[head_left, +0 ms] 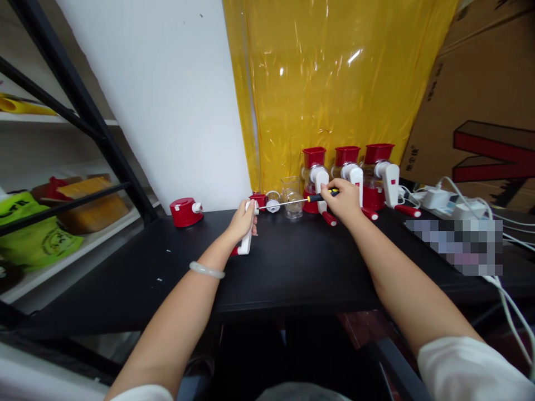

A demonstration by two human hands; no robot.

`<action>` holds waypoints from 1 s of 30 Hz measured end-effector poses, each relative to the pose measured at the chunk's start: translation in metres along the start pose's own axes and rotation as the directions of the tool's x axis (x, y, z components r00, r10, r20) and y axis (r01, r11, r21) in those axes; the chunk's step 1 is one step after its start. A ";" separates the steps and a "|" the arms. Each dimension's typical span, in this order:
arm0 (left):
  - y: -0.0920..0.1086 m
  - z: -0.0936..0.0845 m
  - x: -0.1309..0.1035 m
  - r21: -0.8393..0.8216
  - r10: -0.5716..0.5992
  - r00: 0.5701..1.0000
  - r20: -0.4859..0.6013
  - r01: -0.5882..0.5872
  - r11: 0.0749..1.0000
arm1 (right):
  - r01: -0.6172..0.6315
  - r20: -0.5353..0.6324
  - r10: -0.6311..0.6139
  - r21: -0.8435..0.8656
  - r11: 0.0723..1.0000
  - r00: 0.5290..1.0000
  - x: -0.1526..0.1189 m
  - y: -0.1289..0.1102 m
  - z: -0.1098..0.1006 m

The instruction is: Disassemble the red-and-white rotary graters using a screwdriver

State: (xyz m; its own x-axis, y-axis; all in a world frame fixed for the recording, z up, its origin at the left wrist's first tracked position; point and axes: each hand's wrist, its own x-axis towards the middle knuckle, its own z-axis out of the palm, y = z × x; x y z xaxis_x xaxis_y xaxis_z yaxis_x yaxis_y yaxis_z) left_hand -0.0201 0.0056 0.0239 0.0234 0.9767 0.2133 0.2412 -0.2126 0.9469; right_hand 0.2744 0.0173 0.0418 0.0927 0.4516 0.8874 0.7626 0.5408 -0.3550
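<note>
- Crank (pixel 246 240), white with a red grip: in the left hand (pixel 242 220), left of and nearer than the cup (pixel 293 207); fingers wrapped round its white arm.
- Screwdriver (pixel 309 199): right hand (pixel 343 201), to the cup's right; fingers pinched about the handle, shaft crossing before the cup, tip at the crank's white end. Whether it is seated cannot be told.
- Handling, as judged: crank light, stiff, probably smooth plastic, not fragile; best hold on the white arm, near the end that meets the tip.
- Cup: clear, likely brittle and easily knocked.
- White ring (pixel 273 203) and small red part (pixel 258 198): just left of the cup.
- Red base (pixel 186 213): well left of the cup.
- Three grinders (pixel 355 176): right of the cup, crowding the right hand.
- Cables (pixel 463 196): far right of the cup, clear of both hands.
</note>
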 end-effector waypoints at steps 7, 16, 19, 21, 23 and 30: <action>0.004 0.001 -0.002 -0.080 -0.073 0.997 0.026 0.075 0.994 | 0.068 -0.038 -0.067 0.029 0.997 0.997 0.000 0.002 -0.001; 0.007 -0.001 -0.006 -0.129 -0.207 0.968 0.142 0.225 0.966 | 0.121 -0.085 -0.114 0.092 0.988 0.990 0.001 -0.006 -0.006; 0.006 -0.001 -0.007 -0.118 -0.215 0.963 0.160 0.235 0.965 | 0.124 -0.070 -0.118 0.092 0.988 0.991 0.001 -0.006 -0.007; 0.003 0.000 -0.005 -0.083 -0.194 0.973 0.123 0.205 0.975 | 0.114 -0.044 -0.110 0.087 0.990 0.993 0.001 -0.003 -0.005; -0.001 0.001 -0.002 -0.019 -0.124 0.991 0.055 0.125 0.992 | 0.066 -0.002 -0.066 0.080 0.995 0.998 0.002 0.002 -0.001; -0.001 -0.013 -0.003 0.320 0.279 0.958 -0.069 -0.244 0.915 | -0.238 0.504 0.248 -0.084 0.968 0.827 0.000 0.008 0.003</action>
State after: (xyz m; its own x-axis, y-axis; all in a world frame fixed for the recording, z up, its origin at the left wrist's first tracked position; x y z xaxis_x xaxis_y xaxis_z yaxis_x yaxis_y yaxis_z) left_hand -0.0325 0.0028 0.0257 0.0228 0.8741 0.4851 0.5259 -0.4232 0.7378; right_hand 0.2785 0.0238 0.0376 -0.0572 0.8652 0.4981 0.7696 0.3560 -0.5300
